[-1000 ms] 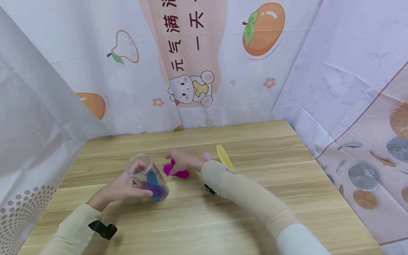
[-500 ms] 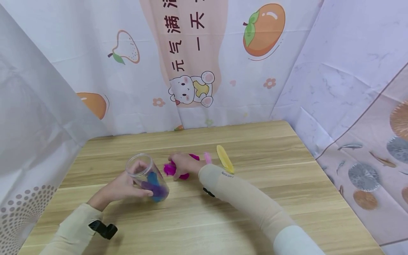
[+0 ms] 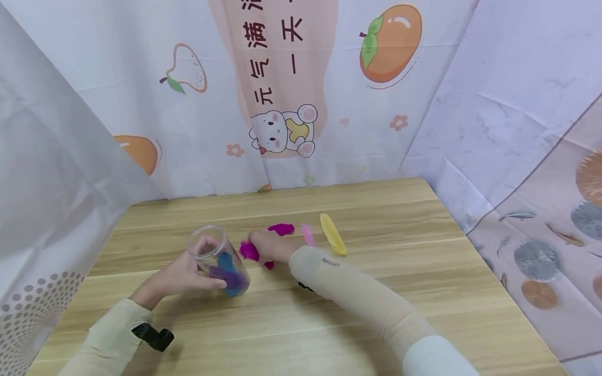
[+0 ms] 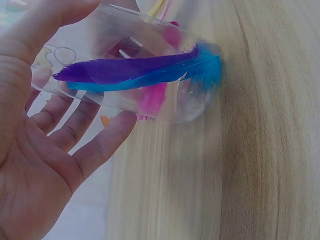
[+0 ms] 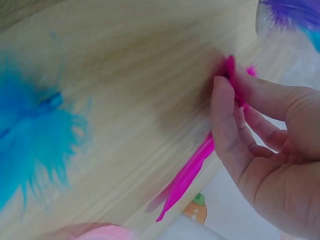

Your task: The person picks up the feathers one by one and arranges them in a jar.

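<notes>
- Clock read in head view, right hand as centre.
- Left hand (image 3: 190, 274), about 8 o'clock: fingers spread and wrapped round a clear jar (image 3: 239, 265), thumb on the opposite side. Jar mouth toward 11.
- Inside jar: purple feather (image 4: 120, 70) lying against blue feather (image 4: 140, 81), fluffy ends at the base.
- Right hand (image 3: 268, 246): thumb and forefinger pinching a magenta feather (image 5: 240, 92) low over the wooden table (image 3: 226, 334). Magenta vane (image 3: 282, 228) shows at 1 o'clock; cannot tell whether one feather or two.
- Pale pink feather (image 3: 308, 235), between 2 and 3, near. Yellow feather (image 3: 331, 232), just beyond.
- Right wrist view: fluffy blue tuft (image 5: 30, 135) at 9 o'clock from the hand.
</notes>
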A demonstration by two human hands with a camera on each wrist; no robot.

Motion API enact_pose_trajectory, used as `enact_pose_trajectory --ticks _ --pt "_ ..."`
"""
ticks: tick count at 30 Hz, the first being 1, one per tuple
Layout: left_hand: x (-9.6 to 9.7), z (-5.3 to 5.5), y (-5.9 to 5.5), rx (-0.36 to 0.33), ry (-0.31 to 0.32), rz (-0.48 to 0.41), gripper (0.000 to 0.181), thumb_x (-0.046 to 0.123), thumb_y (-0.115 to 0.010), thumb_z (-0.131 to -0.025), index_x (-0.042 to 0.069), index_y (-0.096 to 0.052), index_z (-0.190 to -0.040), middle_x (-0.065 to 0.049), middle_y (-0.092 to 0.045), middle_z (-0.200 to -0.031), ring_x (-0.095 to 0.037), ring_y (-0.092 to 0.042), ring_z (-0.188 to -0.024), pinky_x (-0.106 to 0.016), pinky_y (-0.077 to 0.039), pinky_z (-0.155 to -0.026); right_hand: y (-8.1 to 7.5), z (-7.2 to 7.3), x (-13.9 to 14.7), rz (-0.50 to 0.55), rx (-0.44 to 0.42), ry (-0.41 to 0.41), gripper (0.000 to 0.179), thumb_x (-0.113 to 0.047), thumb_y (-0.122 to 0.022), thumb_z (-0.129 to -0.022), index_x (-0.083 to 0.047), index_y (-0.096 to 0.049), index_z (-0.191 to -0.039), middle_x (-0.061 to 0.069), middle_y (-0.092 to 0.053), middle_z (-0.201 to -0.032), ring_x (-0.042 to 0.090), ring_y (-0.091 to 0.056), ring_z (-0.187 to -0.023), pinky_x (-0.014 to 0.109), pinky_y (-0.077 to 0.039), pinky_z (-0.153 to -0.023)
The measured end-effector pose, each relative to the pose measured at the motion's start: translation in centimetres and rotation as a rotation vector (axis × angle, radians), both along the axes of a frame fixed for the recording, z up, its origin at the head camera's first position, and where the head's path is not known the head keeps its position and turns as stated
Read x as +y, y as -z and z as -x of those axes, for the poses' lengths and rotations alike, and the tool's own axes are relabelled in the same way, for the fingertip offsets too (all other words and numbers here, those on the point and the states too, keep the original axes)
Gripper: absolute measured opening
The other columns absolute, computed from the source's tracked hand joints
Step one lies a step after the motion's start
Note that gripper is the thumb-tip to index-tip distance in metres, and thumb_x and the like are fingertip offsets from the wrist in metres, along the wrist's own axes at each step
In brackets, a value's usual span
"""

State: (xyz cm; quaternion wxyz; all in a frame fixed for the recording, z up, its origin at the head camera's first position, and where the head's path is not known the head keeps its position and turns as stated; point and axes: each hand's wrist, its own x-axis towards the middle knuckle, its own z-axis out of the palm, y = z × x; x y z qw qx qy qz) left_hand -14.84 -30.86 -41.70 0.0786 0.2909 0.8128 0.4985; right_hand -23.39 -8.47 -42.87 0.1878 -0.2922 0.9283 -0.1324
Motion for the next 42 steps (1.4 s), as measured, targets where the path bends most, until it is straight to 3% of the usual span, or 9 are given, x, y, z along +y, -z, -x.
enact_pose_trajectory --ticks 4,12,16,21,27,35,42 --pt "-0.1 0.1 -0.1 0.003 -0.003 0.001 0.066 0.0 -0.086 -0.078 0.007 -0.041 -0.126 -0.016 -0.056 -0.121 -0.026 -0.061 -0.109 -0.039 -0.059 -0.081 -0.1 0.0 -0.1 -0.011 0.018 -0.006 0.05 -0.01 -0.089 -0.079 -0.013 -0.065 -0.123 0.001 -0.069 -0.107 0.015 -0.062 -0.089 0.024 -0.053 -0.077" --pt "-0.1 0.1 -0.2 0.016 0.003 -0.006 0.066 0.0 -0.086 -0.078 0.008 -0.042 -0.126 -0.015 -0.055 -0.124 -0.026 -0.061 -0.111 -0.039 -0.059 -0.082 -0.3 -0.1 0.4 0.031 -0.011 -0.041 0.022 -0.004 -0.083 -0.083 -0.013 -0.071 -0.1 -0.005 -0.061 -0.096 0.014 -0.06 -0.078 0.019 -0.051 -0.059" --pt "-0.2 0.0 -0.2 0.018 0.003 -0.015 0.065 -0.001 -0.086 -0.077 0.007 -0.042 -0.125 -0.016 -0.055 -0.125 -0.025 -0.06 -0.111 -0.04 -0.059 -0.082 -0.1 -0.1 0.5 0.061 -0.049 -0.033 0.018 -0.001 -0.081 -0.084 -0.014 -0.07 -0.091 -0.007 -0.056 -0.096 0.012 -0.061 -0.069 0.019 -0.052 -0.052" --pt "-0.2 -0.1 -0.2 0.004 -0.005 -0.007 0.065 0.0 -0.086 -0.078 0.008 -0.043 -0.125 -0.015 -0.055 -0.125 -0.027 -0.06 -0.112 -0.04 -0.059 -0.082 0.1 -0.1 0.6 0.053 -0.058 -0.036 0.017 -0.004 -0.081 -0.085 -0.014 -0.07 -0.094 -0.007 -0.054 -0.095 0.013 -0.062 -0.071 0.019 -0.052 -0.049" --pt "-0.2 -0.2 0.0 -0.017 -0.004 -0.013 0.065 0.0 -0.086 -0.078 0.008 -0.042 -0.126 -0.016 -0.053 -0.126 -0.03 -0.06 -0.112 -0.041 -0.059 -0.082 0.2 -0.1 0.7 0.044 -0.047 -0.031 0.019 -0.008 -0.083 -0.085 -0.014 -0.071 -0.098 -0.003 -0.064 -0.103 0.014 -0.063 -0.076 0.02 -0.052 -0.047" --pt "-0.1 -0.2 0.0 -0.019 0.0 -0.016 0.066 0.0 -0.086 -0.079 0.008 -0.041 -0.126 -0.016 -0.052 -0.127 -0.03 -0.059 -0.113 -0.041 -0.059 -0.082 0.5 -0.1 1.1 0.124 -0.081 -0.013 0.021 -0.007 -0.084 -0.083 -0.012 -0.069 -0.098 -0.002 -0.064 -0.085 0.012 -0.063 -0.068 0.02 -0.053 -0.048" --pt "-0.1 -0.1 0.0 -0.001 0.012 -0.009 0.065 0.0 -0.085 -0.079 0.008 -0.041 -0.126 -0.016 -0.053 -0.124 -0.029 -0.06 -0.111 -0.04 -0.058 -0.083 0.2 0.1 1.5 0.189 -0.097 -0.035 0.024 -0.007 -0.084 -0.084 -0.01 -0.066 -0.099 -0.003 -0.059 -0.087 0.009 -0.059 -0.074 0.019 -0.053 -0.053"
